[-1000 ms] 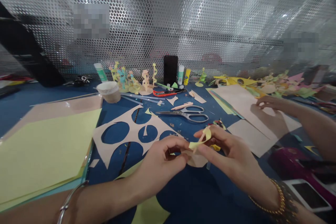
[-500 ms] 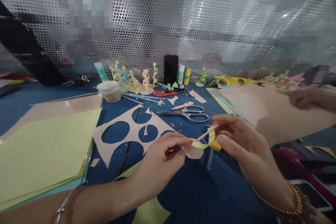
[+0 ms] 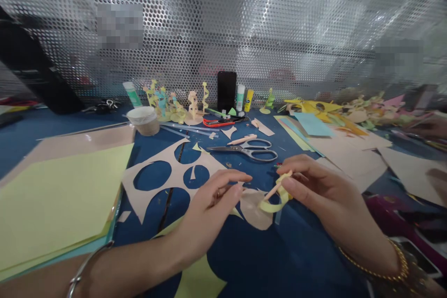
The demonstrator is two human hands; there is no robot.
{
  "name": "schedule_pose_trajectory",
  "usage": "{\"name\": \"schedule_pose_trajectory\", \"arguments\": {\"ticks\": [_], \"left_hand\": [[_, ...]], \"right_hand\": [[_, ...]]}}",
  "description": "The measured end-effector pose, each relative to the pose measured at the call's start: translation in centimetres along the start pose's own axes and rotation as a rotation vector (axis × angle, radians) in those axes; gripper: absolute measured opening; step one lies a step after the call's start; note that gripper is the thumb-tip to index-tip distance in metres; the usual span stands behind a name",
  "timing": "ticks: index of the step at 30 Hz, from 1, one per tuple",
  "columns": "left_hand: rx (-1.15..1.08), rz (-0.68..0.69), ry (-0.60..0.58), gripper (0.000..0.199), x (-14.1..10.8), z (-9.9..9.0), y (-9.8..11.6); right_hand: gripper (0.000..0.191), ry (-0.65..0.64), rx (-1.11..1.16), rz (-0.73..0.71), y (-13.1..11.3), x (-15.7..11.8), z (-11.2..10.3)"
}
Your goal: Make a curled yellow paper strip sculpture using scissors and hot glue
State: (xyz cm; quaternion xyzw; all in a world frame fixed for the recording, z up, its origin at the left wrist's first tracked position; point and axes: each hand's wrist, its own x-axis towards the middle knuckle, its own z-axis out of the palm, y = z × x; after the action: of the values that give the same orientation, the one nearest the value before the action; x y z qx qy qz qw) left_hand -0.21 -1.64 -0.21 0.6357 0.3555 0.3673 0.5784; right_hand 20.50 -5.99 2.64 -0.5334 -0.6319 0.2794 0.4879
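Note:
My right hand (image 3: 314, 191) pinches the upper end of a thin pink paper stick and a curled yellow paper strip (image 3: 272, 207). Beneath them lies a round pale pink paper disc (image 3: 254, 214), which the strip's lower curl overlaps. Just left of the disc is my left hand (image 3: 214, 200), thumb and fingers slightly apart, with nothing visible between them. Grey-handled scissors (image 3: 244, 150) rest beyond both hands, beside a pink rolled paper piece (image 3: 242, 140). A pale pink sheet with round holes (image 3: 178, 172) lies behind and left of my left hand.
Yellow sheets (image 3: 66, 200) cover the left side. A white tub (image 3: 143, 121), small paper figures (image 3: 193, 107), an upright phone (image 3: 226, 91) and glue sticks (image 3: 248, 101) stand at the back. Pink sheets (image 3: 349, 158) lie right, near another person's hand (image 3: 428, 126).
My left hand has let go of the disc, which now lies flatter. The strip has shifted slightly right and down. At the right, the other person's large sheet has moved away, uncovering blue and yellow paper.

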Motion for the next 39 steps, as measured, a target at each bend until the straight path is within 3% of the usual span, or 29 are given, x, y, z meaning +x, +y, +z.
{"name": "schedule_pose_trajectory", "arguments": {"ticks": [7, 12, 15, 19, 25, 29, 39], "left_hand": [[-0.037, 0.048, -0.141, 0.007, 0.3, 0.4, -0.8], [-0.039, 0.026, -0.168, 0.006, 0.1, 0.4, -0.9], [-0.057, 0.028, -0.145, 0.006, 0.2, 0.2, -0.6], [-0.156, 0.022, -0.102, 0.007, 0.3, 0.1, -0.4], [-0.264, 0.004, -0.089, 0.004, 0.4, 0.1, -0.3], [-0.25, 0.026, -0.085, 0.005, 0.5, 0.0, -0.7], [-0.173, 0.005, -0.091, 0.006, 0.4, 0.1, -0.7]], "right_hand": [[0.007, -0.125, 0.013, -0.011, -0.3, 0.3, 1.0], [0.009, -0.153, 0.031, 0.006, -0.2, 0.1, 1.2], [0.021, -0.119, 0.115, 0.07, 0.1, -0.1, 1.1], [0.02, -0.082, 0.221, 0.203, 0.8, 0.0, 1.0], [0.023, -0.321, 0.316, 0.424, 0.8, 0.3, 1.3], [0.018, -0.37, 0.4, 0.431, 0.6, 0.1, 1.2], [0.02, -0.301, 0.363, 0.38, 0.1, 0.2, 1.7]]}}
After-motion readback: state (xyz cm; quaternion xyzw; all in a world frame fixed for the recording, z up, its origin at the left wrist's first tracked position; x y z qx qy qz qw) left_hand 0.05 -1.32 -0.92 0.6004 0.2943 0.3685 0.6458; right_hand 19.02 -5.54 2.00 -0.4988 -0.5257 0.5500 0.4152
